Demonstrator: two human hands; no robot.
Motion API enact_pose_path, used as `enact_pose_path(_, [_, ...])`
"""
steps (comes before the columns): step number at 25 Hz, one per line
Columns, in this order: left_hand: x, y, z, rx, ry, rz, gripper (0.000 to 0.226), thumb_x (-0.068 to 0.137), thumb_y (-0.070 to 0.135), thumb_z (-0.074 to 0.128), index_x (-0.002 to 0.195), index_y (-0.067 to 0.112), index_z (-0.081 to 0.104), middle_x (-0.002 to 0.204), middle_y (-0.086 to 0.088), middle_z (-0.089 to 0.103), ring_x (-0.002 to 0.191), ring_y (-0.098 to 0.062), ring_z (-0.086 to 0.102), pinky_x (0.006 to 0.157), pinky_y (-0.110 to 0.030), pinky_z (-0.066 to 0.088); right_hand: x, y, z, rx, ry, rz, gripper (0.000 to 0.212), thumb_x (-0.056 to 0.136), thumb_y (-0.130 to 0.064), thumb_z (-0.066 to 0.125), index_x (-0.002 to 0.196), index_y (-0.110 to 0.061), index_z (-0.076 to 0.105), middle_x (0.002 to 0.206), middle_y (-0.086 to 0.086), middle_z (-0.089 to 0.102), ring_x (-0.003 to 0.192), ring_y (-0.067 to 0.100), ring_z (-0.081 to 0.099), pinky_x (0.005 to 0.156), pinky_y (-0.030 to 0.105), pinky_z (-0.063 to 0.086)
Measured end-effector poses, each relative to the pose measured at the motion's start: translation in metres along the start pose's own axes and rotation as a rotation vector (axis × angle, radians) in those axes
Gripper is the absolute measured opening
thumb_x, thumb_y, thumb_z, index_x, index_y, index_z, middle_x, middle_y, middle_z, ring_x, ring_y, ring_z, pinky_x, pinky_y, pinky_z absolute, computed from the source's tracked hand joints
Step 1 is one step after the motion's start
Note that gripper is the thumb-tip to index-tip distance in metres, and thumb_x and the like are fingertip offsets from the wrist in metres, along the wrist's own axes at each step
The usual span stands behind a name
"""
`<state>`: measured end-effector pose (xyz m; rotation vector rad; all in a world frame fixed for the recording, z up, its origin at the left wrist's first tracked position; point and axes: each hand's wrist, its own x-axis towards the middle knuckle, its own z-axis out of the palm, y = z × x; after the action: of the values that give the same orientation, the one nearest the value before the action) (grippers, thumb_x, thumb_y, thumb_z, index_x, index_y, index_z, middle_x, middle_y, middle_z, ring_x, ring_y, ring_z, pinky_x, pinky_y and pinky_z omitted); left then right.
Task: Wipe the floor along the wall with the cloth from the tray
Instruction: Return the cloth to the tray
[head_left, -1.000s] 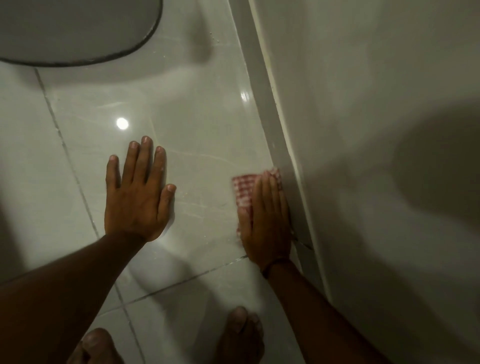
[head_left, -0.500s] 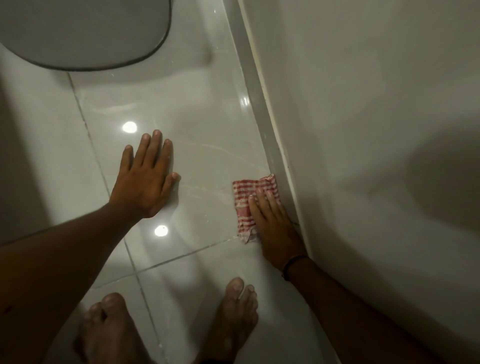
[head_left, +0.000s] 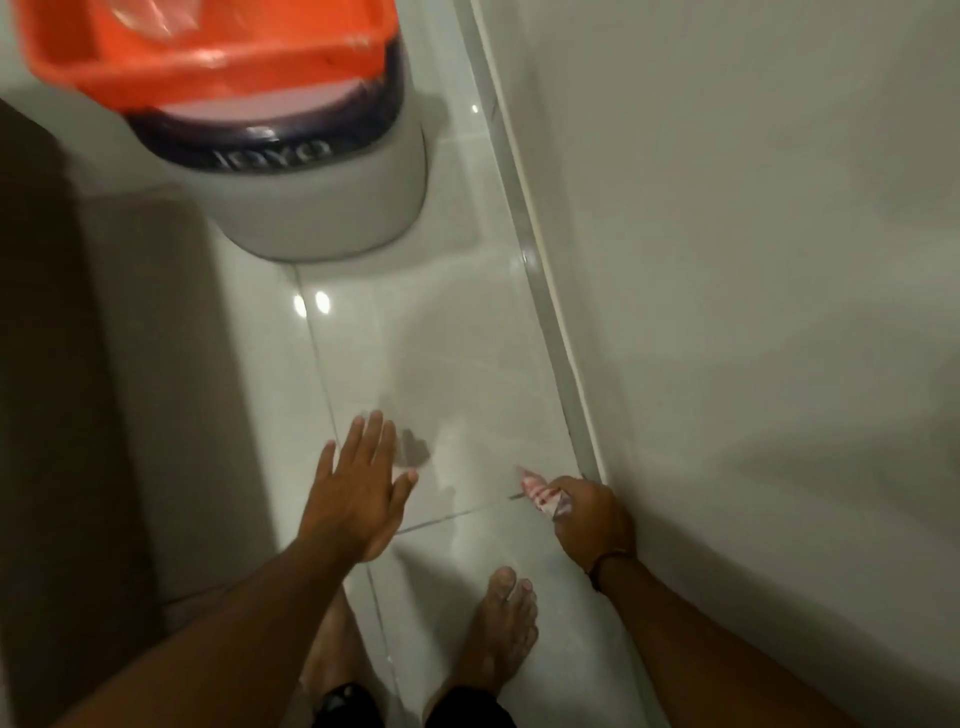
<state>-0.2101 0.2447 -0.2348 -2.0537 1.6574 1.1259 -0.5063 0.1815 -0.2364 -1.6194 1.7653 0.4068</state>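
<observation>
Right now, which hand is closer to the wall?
The right hand, bunching the cloth, sits close beside the wall, at its base. The left hand is spread open farther out over the floor tiles.

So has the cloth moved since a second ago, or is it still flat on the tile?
Yes. The cloth is now bunched in the right hand, lifted, nearer the grout line.

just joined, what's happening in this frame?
A person is crouched over a tiled floor beside a wall. The right hand has the red-checked cloth bunched in its grip, close to the wall base. The left hand is open, fingers spread, over the floor. Both bare feet show below. Ahead, an orange tray sits on a round grey stool.
</observation>
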Motion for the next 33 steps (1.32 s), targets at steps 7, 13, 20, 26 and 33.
enact_pose_path(7, [-0.033, 0.023, -0.197, -0.027, 0.215, -0.057, 0.080, 0.110, 0.061, 0.014, 0.174, 0.017, -0.009, 0.182, -0.004, -0.021, 0.168, -0.024, -0.023, 0.137, -0.050, -0.005, -0.038, -0.170, -0.162, 0.055, 0.035, -0.232, 0.019, 0.092, -0.021, 0.068, 0.106, -0.032, 0.076, 0.098, -0.007, 0.081, 0.090, 0.020, 0.075, 0.078, 0.032, 0.062])
enact_pose_path(13, [0.017, 0.000, -0.357, -0.095, 0.468, -0.054, 0.078, 0.111, 0.055, 0.024, 0.174, 0.016, -0.003, 0.185, -0.006, -0.009, 0.172, -0.027, -0.008, 0.139, -0.053, 0.004, 0.020, -0.371, -0.304, 0.214, 0.217, -0.479, 0.022, 0.095, -0.023, 0.072, 0.114, -0.030, 0.078, 0.106, -0.004, 0.082, 0.094, 0.021, 0.074, 0.079, 0.032, 0.061])
enact_pose_path(20, [0.094, -0.052, -0.389, -0.106, 0.310, -0.067, 0.084, 0.110, 0.058, 0.025, 0.173, 0.017, -0.010, 0.184, -0.008, -0.016, 0.172, -0.028, -0.012, 0.139, -0.054, 0.000, 0.160, -0.511, -0.309, 0.003, 0.435, -0.650, 0.039, 0.093, -0.019, 0.074, 0.130, -0.029, 0.069, 0.124, 0.003, 0.076, 0.109, 0.028, 0.072, 0.084, 0.035, 0.060])
enact_pose_path(26, [0.103, -0.064, -0.365, -0.113, 0.273, -0.079, 0.093, 0.099, 0.075, 0.004, 0.173, 0.021, -0.011, 0.182, -0.004, -0.017, 0.169, -0.028, -0.020, 0.136, -0.051, -0.016, 0.204, -0.491, -0.227, -0.433, 0.068, -0.660, 0.077, 0.104, -0.034, 0.055, 0.166, -0.022, 0.010, 0.176, 0.009, 0.012, 0.163, 0.036, 0.005, 0.128, 0.050, 0.000])
enact_pose_path(33, [0.101, -0.064, -0.374, -0.044, 0.225, -0.097, 0.092, 0.100, 0.076, 0.004, 0.170, 0.021, -0.022, 0.181, -0.004, -0.026, 0.166, -0.026, -0.029, 0.134, -0.052, -0.020, 0.199, -0.492, -0.238, -0.503, -0.104, -0.637, 0.093, 0.102, -0.036, 0.053, 0.165, -0.023, -0.014, 0.176, 0.009, -0.016, 0.161, 0.034, -0.019, 0.128, 0.054, -0.010])
